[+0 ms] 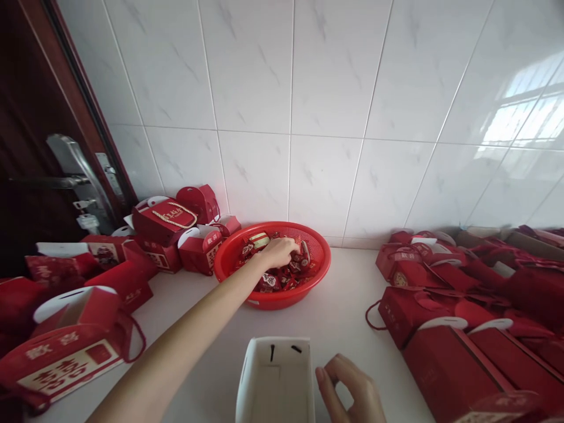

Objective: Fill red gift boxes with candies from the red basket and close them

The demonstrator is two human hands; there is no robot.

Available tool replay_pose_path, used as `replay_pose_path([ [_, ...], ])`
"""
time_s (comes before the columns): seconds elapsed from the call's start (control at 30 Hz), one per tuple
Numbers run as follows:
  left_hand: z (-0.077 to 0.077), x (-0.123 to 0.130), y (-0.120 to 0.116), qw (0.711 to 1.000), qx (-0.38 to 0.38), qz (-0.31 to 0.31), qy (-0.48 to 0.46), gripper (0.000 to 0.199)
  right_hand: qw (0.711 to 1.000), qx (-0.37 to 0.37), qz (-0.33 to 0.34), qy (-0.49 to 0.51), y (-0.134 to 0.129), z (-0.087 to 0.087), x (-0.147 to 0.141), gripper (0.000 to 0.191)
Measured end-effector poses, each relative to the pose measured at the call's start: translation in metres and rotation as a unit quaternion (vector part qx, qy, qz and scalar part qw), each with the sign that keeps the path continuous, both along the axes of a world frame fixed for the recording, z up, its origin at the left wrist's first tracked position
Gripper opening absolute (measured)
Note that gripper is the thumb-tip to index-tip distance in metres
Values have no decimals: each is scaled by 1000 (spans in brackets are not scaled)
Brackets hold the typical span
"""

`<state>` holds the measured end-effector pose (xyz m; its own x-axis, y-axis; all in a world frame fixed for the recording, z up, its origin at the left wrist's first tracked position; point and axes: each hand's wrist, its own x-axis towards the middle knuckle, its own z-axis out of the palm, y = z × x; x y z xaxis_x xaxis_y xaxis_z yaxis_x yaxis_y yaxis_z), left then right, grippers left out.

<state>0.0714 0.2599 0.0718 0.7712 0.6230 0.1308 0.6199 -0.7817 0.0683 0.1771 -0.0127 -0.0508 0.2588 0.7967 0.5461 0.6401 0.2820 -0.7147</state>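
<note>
My left hand (281, 252) reaches into a red plastic basket (272, 298) heaped with red-wrapped candies (269, 282). Its fingers are bent down and closed among the wrappers, and what they grip is partly hidden. Directly before me stands an open box (275, 388) with a pale, bare inside and two short dark cord ends (272, 352) at its far wall. Close to the right side of that box, my right hand (350, 390) is curled, thumb and forefinger drawn together in a ring with nothing visible in them.
Red gift boxes (79, 352) with cord handles crowd the left side near a dark door (26, 147). More red boxes (449, 364) stand in rows at the right. A white tiled wall (326, 176) rises behind the white tabletop (348, 311).
</note>
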Motion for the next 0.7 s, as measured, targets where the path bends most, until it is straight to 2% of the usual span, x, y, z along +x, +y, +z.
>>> replay_pose_path([
  [0.13, 0, -4, 7, 999, -4, 47, -26, 43, 999, -25, 32, -10, -1, 1, 3, 46],
  [0.27, 0, -8, 10, 996, -13, 80, -45, 37, 1000, -12, 25, 3, -1, -1, 1, 45],
  [0.33, 0, -8, 10, 995, -19, 90, -50, 33, 999, -31, 28, 7, -2, 2, 2, 43],
  [0.53, -1, -7, 11, 995, -38, 77, -44, 24, 997, -65, 41, 11, -6, 24, 3, 43],
  [0.7, 1, -6, 5, 996, -69, 59, -11, 19, 996, -71, 42, 18, -7, 29, 0, 43],
])
